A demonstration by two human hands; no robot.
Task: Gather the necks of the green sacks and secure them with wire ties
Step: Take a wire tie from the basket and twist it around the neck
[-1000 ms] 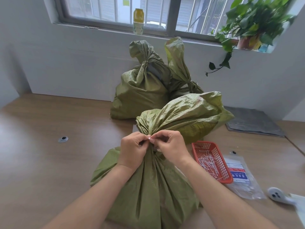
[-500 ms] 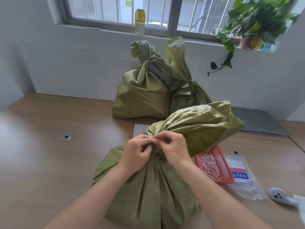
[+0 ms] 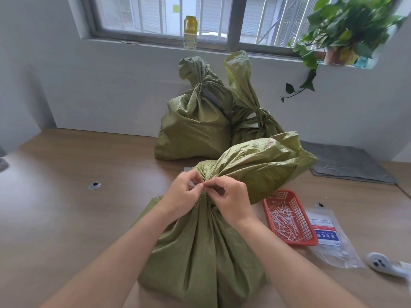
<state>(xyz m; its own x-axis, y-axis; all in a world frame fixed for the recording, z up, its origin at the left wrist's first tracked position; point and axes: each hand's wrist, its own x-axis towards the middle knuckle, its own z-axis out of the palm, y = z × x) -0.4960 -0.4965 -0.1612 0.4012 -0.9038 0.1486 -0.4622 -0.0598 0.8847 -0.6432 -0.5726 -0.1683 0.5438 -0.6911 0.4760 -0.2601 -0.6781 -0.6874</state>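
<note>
At the front of the tabletop (image 3: 66, 218), right by the person: front green sack (image 3: 200, 252), fat at the bottom, squeezed thin at the neck. Left grip (image 3: 184, 194) and right grip (image 3: 231, 201) side by side on that neck, fingertips meeting, both pinching the bunched cloth. Something small and pale between the fingers, too tiny to tell what. Neck mostly hidden behind both grips. Loose sack top flopped over to the right, covering the bottom of one back sack and the far corner of the red basket (image 3: 268, 207). Inside the basket, a heap of thin white ties (image 3: 287, 221). Just right of the basket, a flat clear packet (image 3: 333, 241) with a blue and red label, then a white round thing (image 3: 378, 262) near the edge. Far back by the wall, two more: left tied sack (image 3: 195, 130) and right tied sack (image 3: 251, 121), touching, necks already bunched. Grey mat (image 3: 347, 163) back on the right. Small round cap (image 3: 94, 185) on the left. Up on the window ledge, a yellow bottle (image 3: 190, 32) and a leafy plant (image 3: 342, 25).
</note>
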